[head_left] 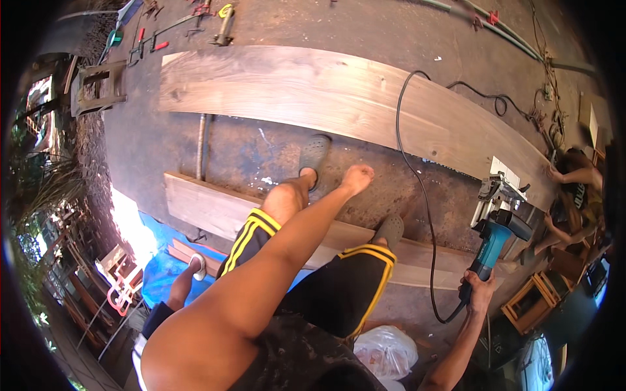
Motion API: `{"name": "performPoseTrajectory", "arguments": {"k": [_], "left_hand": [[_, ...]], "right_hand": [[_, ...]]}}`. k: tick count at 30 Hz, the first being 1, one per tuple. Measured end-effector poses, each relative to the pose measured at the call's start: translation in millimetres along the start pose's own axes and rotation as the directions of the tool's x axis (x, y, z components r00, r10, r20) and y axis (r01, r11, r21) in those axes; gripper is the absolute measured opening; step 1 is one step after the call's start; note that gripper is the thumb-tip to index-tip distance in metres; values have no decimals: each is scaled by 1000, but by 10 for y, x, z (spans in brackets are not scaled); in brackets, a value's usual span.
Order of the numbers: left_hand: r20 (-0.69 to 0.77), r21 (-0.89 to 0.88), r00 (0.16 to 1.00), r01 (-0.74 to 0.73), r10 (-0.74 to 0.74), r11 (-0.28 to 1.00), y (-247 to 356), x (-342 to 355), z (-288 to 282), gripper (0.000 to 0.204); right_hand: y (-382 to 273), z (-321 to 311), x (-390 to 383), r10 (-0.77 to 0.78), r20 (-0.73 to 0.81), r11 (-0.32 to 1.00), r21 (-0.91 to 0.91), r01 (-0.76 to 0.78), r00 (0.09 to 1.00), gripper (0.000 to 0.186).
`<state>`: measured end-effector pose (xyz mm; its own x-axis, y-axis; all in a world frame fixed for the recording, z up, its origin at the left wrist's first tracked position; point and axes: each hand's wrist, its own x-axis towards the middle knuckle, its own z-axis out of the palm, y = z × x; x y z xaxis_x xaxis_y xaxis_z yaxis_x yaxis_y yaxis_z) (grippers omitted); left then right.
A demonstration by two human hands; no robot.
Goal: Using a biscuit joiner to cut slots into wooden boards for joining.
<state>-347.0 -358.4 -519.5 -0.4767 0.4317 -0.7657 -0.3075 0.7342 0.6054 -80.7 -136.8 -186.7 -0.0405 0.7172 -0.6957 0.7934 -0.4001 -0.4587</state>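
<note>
My right hand (480,290) is wrapped round the rear body of a teal and black biscuit joiner (493,247). The joiner's metal fence is up against the near edge of a long, wide wooden board (280,81), toward its right end. My left hand (358,178) is closed in a loose fist over the floor between my feet, apart from the board; its palm side is hidden. The joiner's black cord (427,221) loops up across the board and back down to the tool. A second long board (202,202) lies nearer, passing under my legs.
At the right end of the board another person's hand (554,173) touches it. Clamps (153,44) lie on the floor at far left, near a wooden stool (98,88). A pipe (201,146) props between the boards. A plastic bag (385,352) and a wooden frame (531,301) stand close by.
</note>
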Motion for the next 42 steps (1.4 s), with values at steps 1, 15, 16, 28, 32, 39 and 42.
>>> {"name": "performPoseTrajectory", "arguments": {"k": [1,15,16,28,32,39,42], "left_hand": [[-45,42,999,-12,14,999,-13,-148,-190,24],[474,-325,690,715,-548,619,1260,-2408,-903,93],[585,-313,561,822,-586,475,1425,-2446,-863,104],[794,-350,572,708,-206,614,1285,-1934,-3000,62],[779,-143,437,822,-449,552,1467,-2973,-2477,128],[850,-300,442,854,-288,424,1904,-2567,-3002,73],[840,-298,463,829,-284,473,1887,-2362,-3094,48]], "right_hand": [[-173,-22,-146,4,-11,1000,-6,-4,1000,31],[-2082,120,-1829,-177,170,920,379,101,970,53],[-2175,140,-1966,-169,142,917,385,103,975,53],[-2536,1022,-3240,-112,17,706,705,68,994,51],[-2627,897,-3580,-158,-25,619,776,118,987,51],[-2873,1401,-3907,-158,-22,511,854,100,987,48],[-2904,1398,-4011,-111,-34,571,816,92,993,49]]}}
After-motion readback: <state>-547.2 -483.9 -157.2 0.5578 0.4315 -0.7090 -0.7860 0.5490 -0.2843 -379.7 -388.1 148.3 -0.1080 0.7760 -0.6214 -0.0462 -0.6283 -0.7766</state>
